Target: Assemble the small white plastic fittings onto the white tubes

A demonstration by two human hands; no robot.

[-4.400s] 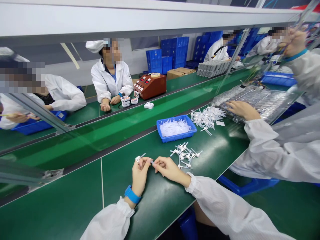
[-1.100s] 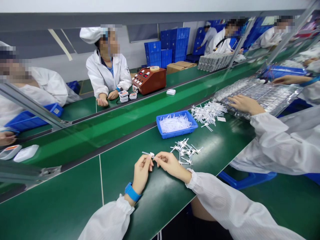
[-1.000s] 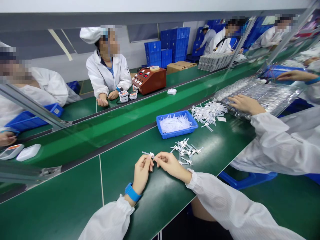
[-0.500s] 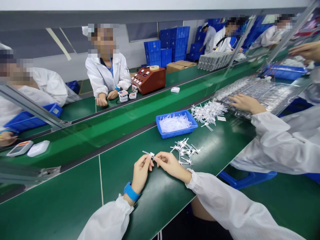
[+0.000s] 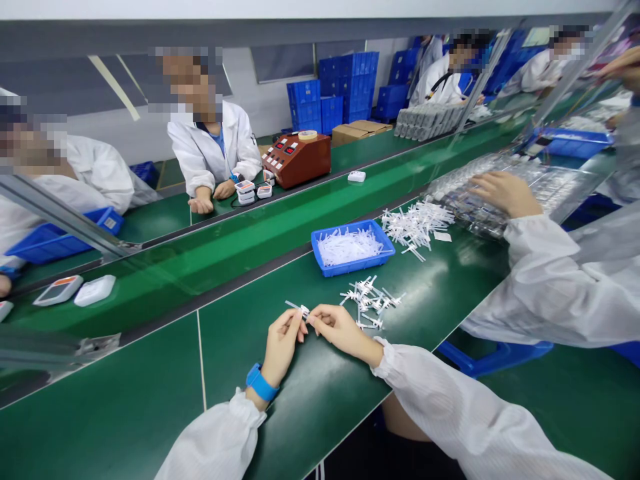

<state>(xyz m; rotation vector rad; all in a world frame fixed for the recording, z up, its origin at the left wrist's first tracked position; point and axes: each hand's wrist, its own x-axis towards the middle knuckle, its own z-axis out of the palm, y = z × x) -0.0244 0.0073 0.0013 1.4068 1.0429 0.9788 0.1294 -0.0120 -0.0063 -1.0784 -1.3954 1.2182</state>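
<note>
My left hand (image 5: 281,345), with a blue band at its wrist, pinches a small white plastic part (image 5: 304,311) that has a thin clear strip sticking out to the left. Fingertips of my right hand (image 5: 343,328) are closed on the right end of the same part. Both hands meet just above the green table (image 5: 240,353). To the right of them lies a small pile of similar white parts (image 5: 373,300). Behind is a blue tray (image 5: 350,269) full of thin clear strips (image 5: 350,247), with a larger pile of white parts (image 5: 417,223) beside it.
A co-worker's hand (image 5: 507,192) reaches over clear plastic packs (image 5: 465,207) at the right. Beyond my table runs a green conveyor (image 5: 280,217) carrying white devices (image 5: 95,290). Across it, a person in white sits by a brown box (image 5: 303,160). A metal post (image 5: 60,213) stands left.
My hands have hardly moved. The white devices on the conveyor have shifted right. The co-worker's hand at the right has moved slightly right, and the person across leans left.
</note>
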